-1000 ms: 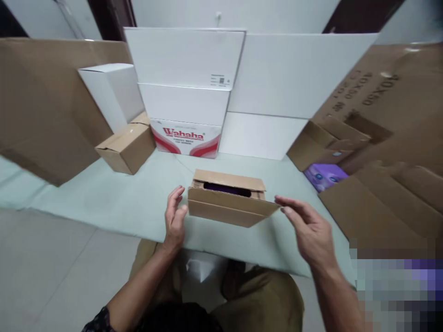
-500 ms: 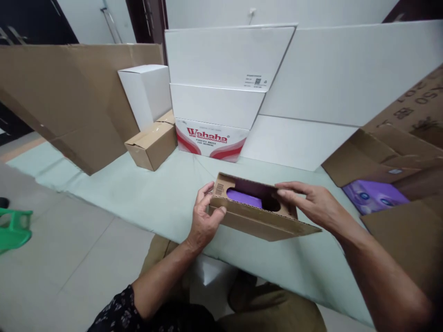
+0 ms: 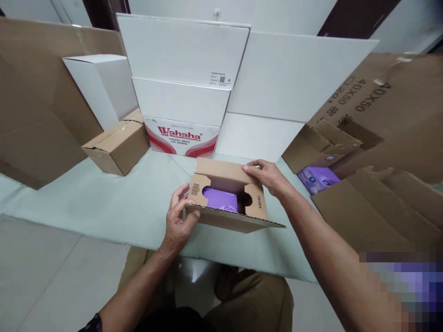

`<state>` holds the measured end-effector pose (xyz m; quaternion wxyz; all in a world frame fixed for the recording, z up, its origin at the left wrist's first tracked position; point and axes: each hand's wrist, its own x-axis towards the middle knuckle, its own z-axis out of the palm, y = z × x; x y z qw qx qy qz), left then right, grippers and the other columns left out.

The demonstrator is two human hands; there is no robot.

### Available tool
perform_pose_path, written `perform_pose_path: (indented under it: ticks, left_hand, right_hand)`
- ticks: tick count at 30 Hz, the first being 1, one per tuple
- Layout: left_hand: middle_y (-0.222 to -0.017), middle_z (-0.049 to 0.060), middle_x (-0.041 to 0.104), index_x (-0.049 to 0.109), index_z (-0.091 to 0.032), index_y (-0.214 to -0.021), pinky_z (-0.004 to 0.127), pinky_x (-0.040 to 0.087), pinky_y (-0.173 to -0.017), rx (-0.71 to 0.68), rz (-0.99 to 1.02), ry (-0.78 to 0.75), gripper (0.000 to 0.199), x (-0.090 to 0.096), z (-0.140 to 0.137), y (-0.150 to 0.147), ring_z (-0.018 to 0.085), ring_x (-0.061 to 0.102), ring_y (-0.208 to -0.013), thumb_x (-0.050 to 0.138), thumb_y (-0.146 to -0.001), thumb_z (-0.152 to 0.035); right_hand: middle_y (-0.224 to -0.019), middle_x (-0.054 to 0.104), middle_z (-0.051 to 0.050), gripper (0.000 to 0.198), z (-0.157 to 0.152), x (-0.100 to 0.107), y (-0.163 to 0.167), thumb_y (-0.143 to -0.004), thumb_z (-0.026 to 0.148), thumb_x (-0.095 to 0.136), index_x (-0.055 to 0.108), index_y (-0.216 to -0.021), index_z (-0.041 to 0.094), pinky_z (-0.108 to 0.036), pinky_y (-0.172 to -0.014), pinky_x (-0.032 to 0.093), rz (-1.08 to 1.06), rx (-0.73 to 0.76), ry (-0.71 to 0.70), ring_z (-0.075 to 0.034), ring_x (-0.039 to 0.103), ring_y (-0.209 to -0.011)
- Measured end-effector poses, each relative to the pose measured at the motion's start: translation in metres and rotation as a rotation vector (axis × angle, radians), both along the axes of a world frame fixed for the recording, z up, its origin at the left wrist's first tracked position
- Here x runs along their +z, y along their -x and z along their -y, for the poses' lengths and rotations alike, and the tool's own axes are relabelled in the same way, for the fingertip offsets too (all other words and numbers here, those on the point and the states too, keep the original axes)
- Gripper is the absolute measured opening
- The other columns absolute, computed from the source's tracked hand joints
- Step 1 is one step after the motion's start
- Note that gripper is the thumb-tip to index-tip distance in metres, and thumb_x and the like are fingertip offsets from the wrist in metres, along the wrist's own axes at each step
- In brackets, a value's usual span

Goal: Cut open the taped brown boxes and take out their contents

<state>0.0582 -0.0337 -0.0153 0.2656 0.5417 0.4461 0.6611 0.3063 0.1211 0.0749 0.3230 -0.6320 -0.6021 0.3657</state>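
An open cardboard box (image 3: 228, 222) sits on the cloth-covered table in front of me, its long front flap tilted towards me. Inside lies a purple box (image 3: 221, 199) at the left end; cut-out end flaps partly cover it. My left hand (image 3: 180, 221) grips the left front corner, thumb on the front flap and fingers behind its edge. At the far side, my right hand (image 3: 266, 174) pinches the right end of the back flap (image 3: 219, 167), which stands up. The fingertips behind that flap are hidden.
A taped brown carton (image 3: 119, 145) and a white box (image 3: 104, 87) stand left. A white Wahaba carton (image 3: 182, 138) with raised panels is at the back. On the right, a larger open carton (image 3: 367, 216) is beside a purple box with eye-like prints (image 3: 318, 180).
The back flap has been lifted outward by my right hand, showing more of the box's inside and the purple box. My left hand keeps its corner. The view has turned right.
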Motion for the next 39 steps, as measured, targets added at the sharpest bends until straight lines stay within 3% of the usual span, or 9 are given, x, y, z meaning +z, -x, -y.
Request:
perform_pose_path:
  ticks: [3,7,12,18,22,24,27,32,39]
  left_hand:
    - [-0.148,0.013,0.056,0.072,-0.021,-0.088,0.055,0.047,-0.112,-0.020,0.004,0.010,0.005,-0.001,0.000,0.003,0.035,0.051,-0.142,0.069,-0.085,-0.022]
    - [-0.147,0.013,0.057,0.074,-0.021,-0.094,0.054,0.048,-0.112,-0.057,0.003,0.038,0.015,0.002,0.000,0.008,0.035,0.052,-0.140,0.068,-0.080,-0.020]
    - [-0.142,0.012,0.064,0.079,-0.021,-0.098,0.052,0.048,-0.112,-0.092,-0.009,0.102,0.027,0.012,-0.002,0.016,0.034,0.057,-0.135,0.062,-0.077,-0.016]
    - [-0.118,0.009,0.077,0.079,-0.021,-0.076,0.050,0.049,-0.109,-0.154,0.129,0.206,0.017,0.023,-0.021,0.038,0.031,0.067,-0.118,0.062,-0.077,-0.020]
    - [-0.089,0.006,0.078,0.081,-0.020,-0.083,0.038,0.056,-0.085,-0.145,0.102,0.303,0.016,0.038,-0.044,0.052,0.023,0.070,-0.086,0.072,-0.075,-0.031]
    - [-0.073,0.003,0.073,0.081,-0.020,-0.084,0.031,0.052,-0.067,-0.193,0.045,0.346,0.019,0.050,-0.056,0.056,0.017,0.062,-0.067,0.076,-0.073,-0.033]
    - [-0.064,0.002,0.067,0.080,-0.019,-0.080,0.026,0.044,-0.055,-0.381,-0.060,0.399,0.020,0.067,-0.074,0.055,0.013,0.053,-0.055,0.078,-0.071,-0.036]
    - [-0.076,0.006,0.074,0.081,-0.018,-0.089,0.028,0.048,-0.058,-0.666,-0.296,0.446,0.028,0.089,-0.096,0.049,0.016,0.059,-0.063,0.077,-0.074,-0.040]
    - [-0.085,0.002,0.078,0.080,-0.019,-0.103,0.024,0.046,-0.064,-0.893,-0.963,0.418,0.027,0.114,-0.106,0.033,0.013,0.064,-0.068,0.060,-0.087,-0.025]
  right_hand:
    - [-0.091,0.071,-0.008,0.038,-0.003,-0.002,-0.001,-0.077,0.045,0.073,0.063,-0.103,0.019,-0.033,-0.063,0.047,0.088,0.019,0.016,-0.023,0.064,-0.077]
    - [-0.117,0.069,-0.014,0.045,0.003,0.000,0.000,-0.081,0.047,0.071,0.065,-0.117,0.020,-0.042,-0.082,0.047,0.479,0.006,-0.212,-0.030,0.064,-0.101]
    - [-0.111,0.068,-0.015,0.023,0.026,0.011,0.015,-0.094,0.037,0.057,0.074,-0.098,0.022,-0.046,-0.090,0.038,0.972,0.049,-0.479,-0.034,0.057,-0.107]
    - [-0.100,0.071,-0.013,0.033,0.051,0.026,0.025,-0.095,0.048,0.055,0.074,-0.094,0.021,-0.039,-0.076,0.041,1.016,0.169,-0.275,-0.028,0.063,-0.087]
    - [-0.116,0.070,-0.013,0.038,0.057,0.032,0.020,-0.090,0.055,0.061,0.071,-0.105,0.022,-0.039,-0.073,0.044,1.001,0.230,-0.209,-0.030,0.065,-0.095]
    - [-0.126,0.067,-0.015,0.047,0.060,0.035,0.018,-0.086,0.058,0.065,0.068,-0.115,0.021,-0.040,-0.075,0.046,1.026,0.275,-0.181,-0.033,0.064,-0.103]
    - [-0.132,0.062,-0.017,0.054,0.066,0.039,0.019,-0.084,0.058,0.069,0.065,-0.122,0.021,-0.043,-0.077,0.049,1.056,0.309,-0.130,-0.036,0.063,-0.108]
    - [-0.136,0.058,-0.017,0.050,0.072,0.040,0.023,-0.087,0.049,0.068,0.061,-0.128,0.021,-0.043,-0.082,0.050,1.082,0.302,-0.075,-0.037,0.060,-0.117]
    - [-0.134,0.059,-0.018,0.046,0.075,0.039,0.025,-0.091,0.047,0.065,0.058,-0.127,0.020,-0.040,-0.082,0.049,1.179,0.265,-0.090,-0.036,0.059,-0.119]
